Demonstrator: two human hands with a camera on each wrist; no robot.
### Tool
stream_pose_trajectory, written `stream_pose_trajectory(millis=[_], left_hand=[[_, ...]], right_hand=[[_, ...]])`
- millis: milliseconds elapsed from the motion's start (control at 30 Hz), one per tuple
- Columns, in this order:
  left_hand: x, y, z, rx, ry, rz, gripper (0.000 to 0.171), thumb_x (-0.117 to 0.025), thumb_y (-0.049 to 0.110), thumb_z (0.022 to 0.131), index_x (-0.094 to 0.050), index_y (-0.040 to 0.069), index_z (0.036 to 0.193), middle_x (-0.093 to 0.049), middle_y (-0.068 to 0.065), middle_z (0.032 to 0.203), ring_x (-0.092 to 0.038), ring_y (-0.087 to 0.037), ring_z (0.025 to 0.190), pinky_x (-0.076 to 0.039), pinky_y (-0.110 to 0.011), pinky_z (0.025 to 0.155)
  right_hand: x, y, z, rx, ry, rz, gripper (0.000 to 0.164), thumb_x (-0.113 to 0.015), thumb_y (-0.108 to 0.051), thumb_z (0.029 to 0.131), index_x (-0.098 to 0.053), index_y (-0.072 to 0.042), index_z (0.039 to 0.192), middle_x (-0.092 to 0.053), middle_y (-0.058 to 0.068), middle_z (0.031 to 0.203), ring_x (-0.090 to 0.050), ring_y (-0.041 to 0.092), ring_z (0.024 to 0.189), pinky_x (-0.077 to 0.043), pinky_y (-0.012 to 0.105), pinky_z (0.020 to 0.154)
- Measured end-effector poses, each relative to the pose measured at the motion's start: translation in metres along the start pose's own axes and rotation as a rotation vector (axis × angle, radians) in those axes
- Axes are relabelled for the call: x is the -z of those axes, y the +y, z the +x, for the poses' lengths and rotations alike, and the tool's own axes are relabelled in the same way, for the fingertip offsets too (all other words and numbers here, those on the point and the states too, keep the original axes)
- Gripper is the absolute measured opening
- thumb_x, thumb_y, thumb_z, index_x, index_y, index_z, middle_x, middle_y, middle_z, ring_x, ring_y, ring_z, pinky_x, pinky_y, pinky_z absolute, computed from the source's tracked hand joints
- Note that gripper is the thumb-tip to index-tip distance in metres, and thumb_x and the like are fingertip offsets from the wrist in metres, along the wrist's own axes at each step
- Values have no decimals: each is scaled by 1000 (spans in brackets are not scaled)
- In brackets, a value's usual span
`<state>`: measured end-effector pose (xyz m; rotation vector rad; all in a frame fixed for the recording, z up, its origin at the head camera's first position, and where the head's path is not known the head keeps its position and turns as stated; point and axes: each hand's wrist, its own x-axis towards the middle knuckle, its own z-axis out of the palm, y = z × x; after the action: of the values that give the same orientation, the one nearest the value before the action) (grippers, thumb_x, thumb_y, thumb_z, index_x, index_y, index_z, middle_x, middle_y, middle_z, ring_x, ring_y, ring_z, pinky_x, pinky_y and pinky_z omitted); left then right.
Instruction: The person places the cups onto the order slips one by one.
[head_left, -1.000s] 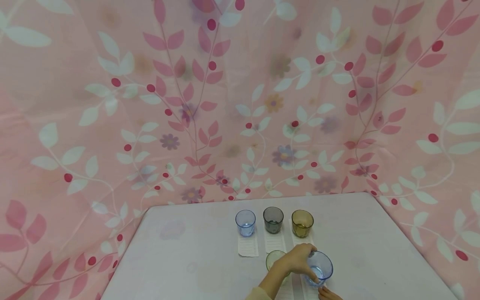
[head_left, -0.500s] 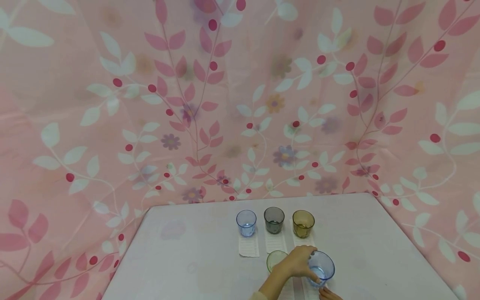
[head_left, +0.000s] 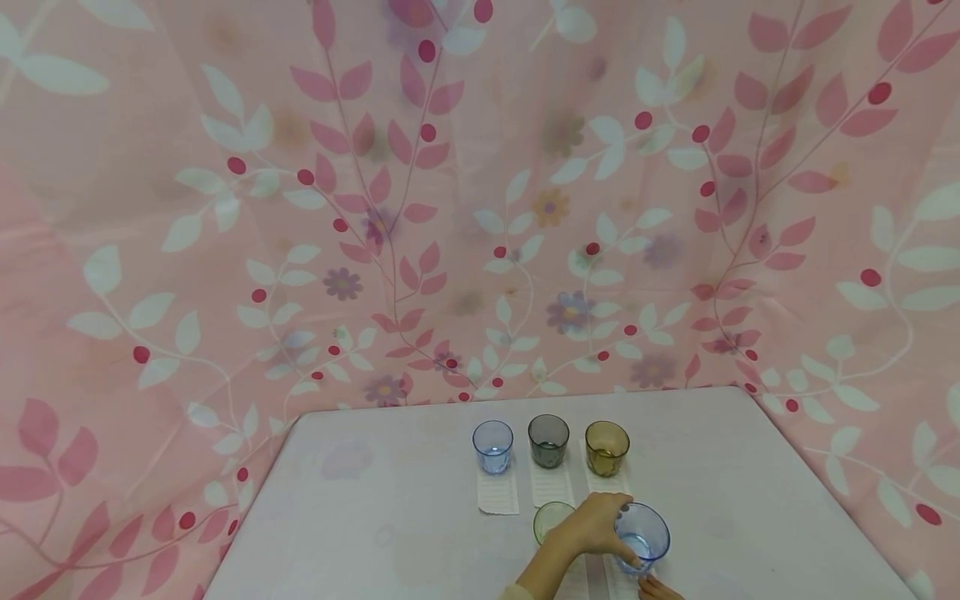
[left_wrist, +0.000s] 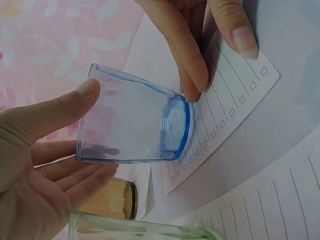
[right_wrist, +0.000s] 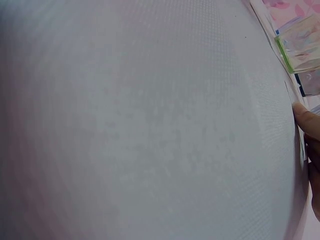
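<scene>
My left hand [head_left: 598,527] holds a clear blue drinking glass [head_left: 651,533] from its left side. In the left wrist view its thumb lies at the rim of the blue glass [left_wrist: 132,122] and the fingers reach around the far side. The glass's base sits over a white lined paper strip [left_wrist: 237,85] with small printed boxes. My right hand [head_left: 657,588] is mostly below the head view. In the left wrist view the right hand's fingers [left_wrist: 182,42] reach down beside the glass base, with the thumb over the paper.
A pale green glass [head_left: 549,517] stands left of the held one, partly hidden by my left arm. Behind are another blue glass [head_left: 492,454], a grey glass [head_left: 548,446] and an amber glass [head_left: 607,454], each with a paper strip in front. A floral curtain [head_left: 465,208] hangs behind the white table [head_left: 360,500].
Both hands and the blue glass stay in nearly the same place. The whole head view has shifted slightly.
</scene>
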<state>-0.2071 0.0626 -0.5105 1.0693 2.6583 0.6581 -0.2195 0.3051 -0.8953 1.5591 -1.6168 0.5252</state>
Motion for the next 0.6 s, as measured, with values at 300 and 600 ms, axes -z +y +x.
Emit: stream_pose_trajectory(millis=[300, 600], left_hand=[[-2, -6, -1, 17, 35, -25, 72, -88, 36, 62, -60, 10, 123, -64, 5, 117, -57, -2, 97, -46, -11, 77], [4, -17, -9, -25, 187, -270, 81, -91, 24, 59, -56, 0, 127, -61, -9, 125, -63, -15, 103, -50, -15, 82]], right_hand=[[5, -4, 19, -11, -10, 54, 56, -33, -25, 103, -34, 24, 130, -30, 38, 140, -19, 43, 138, -9, 43, 117], [6, 4, 19, 8, -58, -42, 56, -36, -23, 102, -35, 25, 128, -29, 39, 140, -18, 44, 138, -11, 42, 117]])
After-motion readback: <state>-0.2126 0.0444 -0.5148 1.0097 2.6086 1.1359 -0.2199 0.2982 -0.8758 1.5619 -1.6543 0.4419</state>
